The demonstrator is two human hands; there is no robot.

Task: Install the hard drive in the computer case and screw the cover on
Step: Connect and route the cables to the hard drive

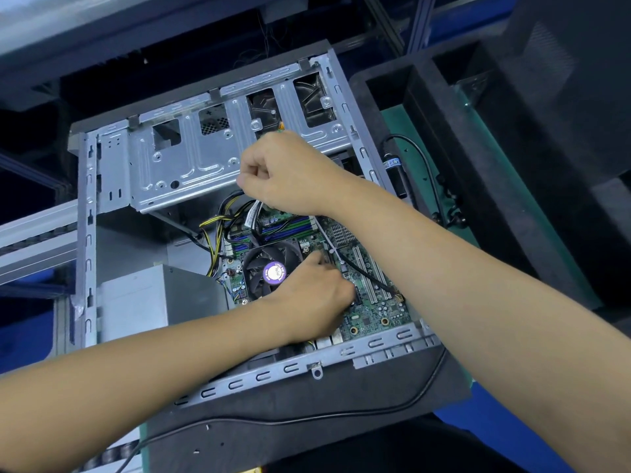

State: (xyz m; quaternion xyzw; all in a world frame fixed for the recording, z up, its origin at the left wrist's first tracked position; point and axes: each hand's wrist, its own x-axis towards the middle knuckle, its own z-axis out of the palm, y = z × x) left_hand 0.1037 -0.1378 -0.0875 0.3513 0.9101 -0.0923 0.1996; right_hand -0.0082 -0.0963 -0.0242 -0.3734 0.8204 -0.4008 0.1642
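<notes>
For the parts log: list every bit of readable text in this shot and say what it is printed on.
"12VDC": partly legible on the round purple and white sticker at the hub of the CPU fan; the rest of its print is too small to read.
White tag on the cable bundle under the right hand: barcode-like print, unreadable.
Label on the black cylindrical device right of the case: blurred, unreadable.
Motherboard markings: too small.

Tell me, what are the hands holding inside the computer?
The right hand grips a cable near its upper end. The left hand reaches onto the motherboard; its fingers are hidden.
</notes>
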